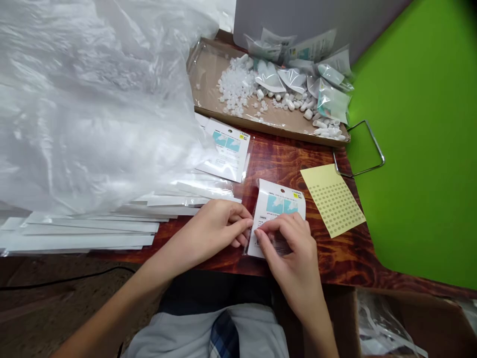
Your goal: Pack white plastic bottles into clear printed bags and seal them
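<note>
While fingers (268, 229) pinch a card packet (278, 206), varnished wood table (290, 169) beside green board (417, 149)

The left forearm (130, 293) and right forearm (311, 313) are bare and angle inward from the lower edge of the view. The left hand (214, 231) lies palm down, its fingers together and curled, pointing right. The right hand (288, 251) arches just beside it, its fingertips (261, 234) bent downward in a tight pinch.
</note>
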`<state>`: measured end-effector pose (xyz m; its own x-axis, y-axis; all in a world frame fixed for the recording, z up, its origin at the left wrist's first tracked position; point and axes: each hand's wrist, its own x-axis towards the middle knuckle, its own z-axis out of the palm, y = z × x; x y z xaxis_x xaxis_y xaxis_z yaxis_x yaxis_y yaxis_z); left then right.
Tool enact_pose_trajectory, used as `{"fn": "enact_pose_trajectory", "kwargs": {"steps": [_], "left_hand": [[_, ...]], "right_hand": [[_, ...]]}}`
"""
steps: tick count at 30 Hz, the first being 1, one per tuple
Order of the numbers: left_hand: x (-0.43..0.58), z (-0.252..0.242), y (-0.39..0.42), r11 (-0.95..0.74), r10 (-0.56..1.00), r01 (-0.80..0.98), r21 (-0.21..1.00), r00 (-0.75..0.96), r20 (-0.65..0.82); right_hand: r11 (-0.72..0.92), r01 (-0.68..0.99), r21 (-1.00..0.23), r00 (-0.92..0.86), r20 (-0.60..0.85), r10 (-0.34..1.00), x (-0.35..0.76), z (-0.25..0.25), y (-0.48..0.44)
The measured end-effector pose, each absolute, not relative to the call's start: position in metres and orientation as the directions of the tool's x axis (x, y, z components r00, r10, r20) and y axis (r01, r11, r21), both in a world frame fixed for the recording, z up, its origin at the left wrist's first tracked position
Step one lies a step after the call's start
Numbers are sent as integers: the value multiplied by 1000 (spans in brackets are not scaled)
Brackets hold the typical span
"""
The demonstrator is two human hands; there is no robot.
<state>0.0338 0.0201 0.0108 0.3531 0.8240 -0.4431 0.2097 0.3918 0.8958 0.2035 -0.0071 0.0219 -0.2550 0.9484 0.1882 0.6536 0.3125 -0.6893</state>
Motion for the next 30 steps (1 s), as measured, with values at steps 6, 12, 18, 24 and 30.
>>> {"fn": "enact_pose_trajectory", "kwargs": {"steps": [6,12,18,24,30], "left_hand": [[36,11,17,363,862,214,907,294,-414],[35,9,15,360,859,198,912,311,-406],[33,8,15,355,860,185,917,319,-397],[33,3,15,289,885,223,931,309,-349],[35,3,13,327,887,160,931,287,-361]], "right_hand": [[279,649,-708,-229,168,959,203,22,-6],[263,644,-718,-216,159,963,203,22,-6],[240,616,-750,-244,108,964,206,25,-4],[225,669,-708,-222,99,970,201,26,-5],[150,643,-751,-105,107,989,200,18,-7]]}}
